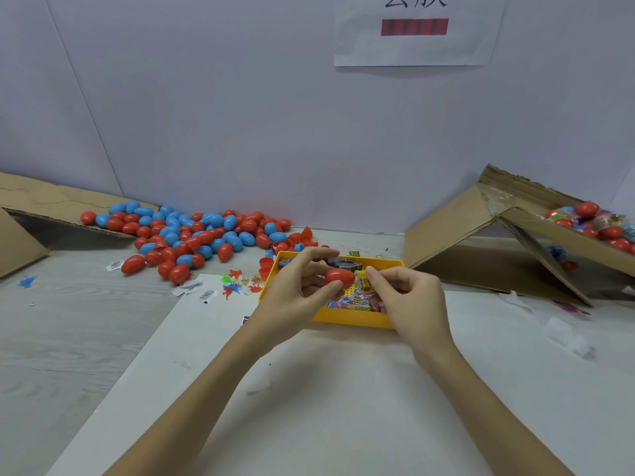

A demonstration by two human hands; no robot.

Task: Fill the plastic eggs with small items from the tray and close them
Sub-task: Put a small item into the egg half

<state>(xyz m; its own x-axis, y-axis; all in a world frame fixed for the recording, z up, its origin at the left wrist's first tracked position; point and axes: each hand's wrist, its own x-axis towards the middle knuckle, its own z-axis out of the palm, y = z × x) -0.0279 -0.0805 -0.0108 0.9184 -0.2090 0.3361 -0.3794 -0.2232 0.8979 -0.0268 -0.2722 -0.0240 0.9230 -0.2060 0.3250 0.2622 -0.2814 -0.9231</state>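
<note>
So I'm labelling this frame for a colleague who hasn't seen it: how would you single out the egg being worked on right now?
Find the yellow tray at the middle of the table. Just above it, the left hand pinches a red egg, with the right hand close beside it holding a small yellow packet. It is the only egg held in the air; the others lie heaped on the table or in the cardboard box.

Red plastic egg (339, 277): glossy, lying sideways, raised just above the yellow tray (354, 321), near its middle. Yellow tray: shallow, rectangular, flat on the white sheet, holding a jumble of small colourful wrapped items (354, 300). One yellowish wrapped item (363, 282): raised over the tray, just right of the red egg. Loose eggs (192, 235): red and blue, heaped behind and left of the tray.
</note>
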